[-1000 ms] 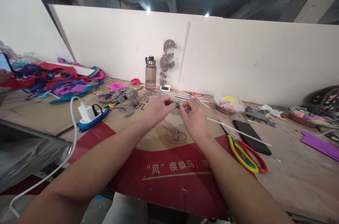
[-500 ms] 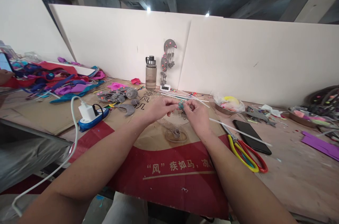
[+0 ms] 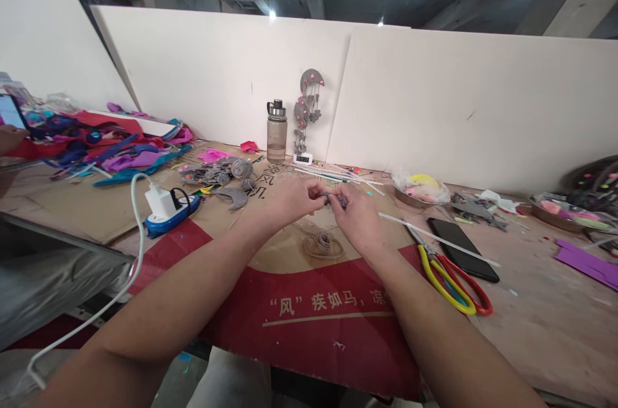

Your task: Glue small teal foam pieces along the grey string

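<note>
My left hand (image 3: 300,201) and my right hand (image 3: 356,207) meet above the cardboard, both closed in a pinch. Between their fingertips is a small dark grey piece (image 3: 340,201), mostly hidden by the fingers, so its shape cannot be made out. Below the hands, a loose coil of grey cord (image 3: 322,241) lies on the cardboard (image 3: 280,260). To the left rest a grey crescent moon (image 3: 234,197) and a ball of grey yarn (image 3: 242,168). A small teal scrap (image 3: 369,193) lies just beyond my right hand.
Scissors (image 3: 447,273) with yellow and red handles and a black phone (image 3: 463,247) lie at right, a clear stick across the phone. A bottle (image 3: 277,134) stands by the white board near a hanging moon ornament (image 3: 311,81). A blue power strip (image 3: 171,218) sits left; another person's hand holds a phone.
The teal bit that showed between my fingertips is no longer there; a dark grey piece shows instead. Both hands stay in nearly the same place, and the view has shifted slightly.
</note>
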A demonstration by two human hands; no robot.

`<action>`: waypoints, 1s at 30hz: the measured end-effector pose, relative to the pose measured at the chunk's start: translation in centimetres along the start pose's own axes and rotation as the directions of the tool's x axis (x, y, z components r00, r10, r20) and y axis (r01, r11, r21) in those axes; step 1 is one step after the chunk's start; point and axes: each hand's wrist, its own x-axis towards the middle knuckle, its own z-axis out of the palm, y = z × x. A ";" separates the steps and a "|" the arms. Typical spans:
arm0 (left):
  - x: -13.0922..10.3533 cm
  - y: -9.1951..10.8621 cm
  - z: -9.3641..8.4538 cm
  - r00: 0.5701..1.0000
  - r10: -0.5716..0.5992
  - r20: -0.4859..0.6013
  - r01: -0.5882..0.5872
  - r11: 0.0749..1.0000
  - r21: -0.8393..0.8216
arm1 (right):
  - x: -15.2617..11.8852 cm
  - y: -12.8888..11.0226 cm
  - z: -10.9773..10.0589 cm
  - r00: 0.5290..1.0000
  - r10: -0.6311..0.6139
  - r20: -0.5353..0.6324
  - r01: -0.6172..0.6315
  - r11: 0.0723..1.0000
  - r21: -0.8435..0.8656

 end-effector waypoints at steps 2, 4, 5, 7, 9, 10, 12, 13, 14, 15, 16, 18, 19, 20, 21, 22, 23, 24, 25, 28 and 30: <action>-0.1 0.3 -0.2 1.000 -0.013 -0.008 0.014 1.000 0.028 | 0.0 0.0 0.0 1.000 0.010 0.026 -0.011 0.999 0.039; -0.1 0.6 -0.4 0.998 -0.050 -0.029 0.050 0.999 0.009 | 0.1 0.0 0.1 0.999 0.037 0.034 -0.040 0.995 0.093; 0.0 0.6 -0.5 0.996 -0.082 -0.041 0.081 0.996 -0.031 | 0.1 0.0 0.2 0.998 0.058 0.031 -0.061 0.991 0.121; 0.1 0.4 -0.5 0.987 -0.154 -0.048 0.144 0.977 -0.160 | 0.0 0.0 0.3 0.993 0.112 0.019 -0.114 0.979 0.168; 0.3 0.1 -0.3 0.978 -0.208 -0.033 0.190 0.939 -0.288 | 0.0 0.0 0.4 0.988 0.155 0.009 -0.153 0.968 0.200; 0.3 -0.1 -0.2 0.975 -0.223 -0.021 0.203 0.920 -0.334 | -0.1 -0.1 0.5 0.987 0.163 0.004 -0.161 0.965 0.208; 0.4 -0.4 0.0 0.972 -0.233 -0.005 0.213 0.896 -0.390 | -0.1 -0.1 0.5 0.986 0.169 -0.011 -0.163 0.963 0.214; 0.4 -0.5 0.1 0.972 -0.234 -0.003 0.213 0.888 -0.407 | -0.2 -0.2 0.5 0.985 0.173 -0.016 -0.165 0.962 0.216; 0.4 -0.6 0.1 0.972 -0.234 -0.003 0.211 0.883 -0.419 | -0.2 -0.2 0.5 0.984 0.178 -0.018 -0.170 0.961 0.219; 0.4 -0.6 0.2 0.972 -0.234 -0.006 0.209 0.880 -0.427 | -0.2 -0.2 0.6 0.983 0.184 -0.019 -0.176 0.959 0.223; 0.4 -0.6 0.2 0.972 -0.234 -0.010 0.206 0.877 -0.434 | -0.2 -0.2 0.6 0.982 0.189 -0.019 -0.180 0.956 0.230; 0.4 -0.6 0.3 0.971 -0.240 -0.013 0.208 0.868 -0.451 | -0.2 -0.1 0.7 0.980 0.196 -0.019 -0.186 0.950 0.251; 0.5 -0.7 0.4 0.969 -0.246 -0.013 0.212 0.860 -0.465 | -0.3 -0.1 0.7 0.980 0.200 -0.019 -0.188 0.947 0.262; 0.5 -0.7 0.4 0.967 -0.254 -0.015 0.216 0.849 -0.483 | -0.3 0.0 0.8 0.979 0.202 -0.019 -0.190 0.944 0.270; 0.6 -0.8 0.4 0.965 -0.263 -0.019 0.218 0.836 -0.503 | -0.3 0.0 0.8 0.979 0.205 -0.017 -0.192 0.942 0.275; 0.7 -0.9 0.4 0.962 -0.270 -0.024 0.218 0.823 -0.524 | -0.3 0.0 0.8 0.979 0.206 -0.013 -0.194 0.941 0.277; 0.8 -1.0 0.3 0.960 -0.277 -0.038 0.212 0.810 -0.546 | -0.3 0.0 0.8 0.979 0.205 -0.007 -0.195 0.942 0.275; 0.9 -1.1 0.2 0.957 -0.284 -0.059 0.202 0.798 -0.568 | -0.4 -0.1 0.8 0.981 0.196 0.003 -0.190 0.944 0.269; 1.0 -1.2 0.0 0.952 -0.293 -0.085 0.188 0.784 -0.591 | -0.4 -0.2 0.8 0.984 0.179 0.019 -0.177 0.949 0.260; 1.3 -1.6 -0.9 0.924 -0.337 -0.181 0.138 0.734 -0.665 | -0.6 -0.6 0.7 0.993 0.070 0.093 -0.092 0.963 0.252; 1.5 -1.9 -1.5 0.898 -0.370 -0.240 0.096 0.695 -0.713 | -0.8 -1.1 0.6 0.989 -0.013 0.149 -0.027 0.964 0.264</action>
